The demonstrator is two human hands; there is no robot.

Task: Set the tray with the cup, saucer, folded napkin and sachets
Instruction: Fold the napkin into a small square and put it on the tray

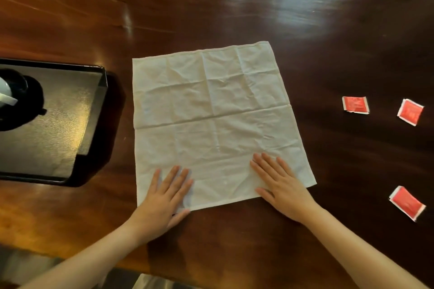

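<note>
White napkin [211, 119] lies unfolded mid-frame because your left hand [164, 197] and right hand [279, 185] press it flat, fingers spread, gripping nothing.

Left hand [164, 202]: bare, no ring, no glove; fingernails short and unpainted.
Right hand [281, 191]: bare, no ring, no glove.
Left forearm [89, 256]: uncovered to the frame edge at 7 o'clock, no sleeve, no watch, no bracelet.
Right forearm [361, 251]: uncovered to the frame edge at 5 o'clock, no sleeve, no wristband.
</note>
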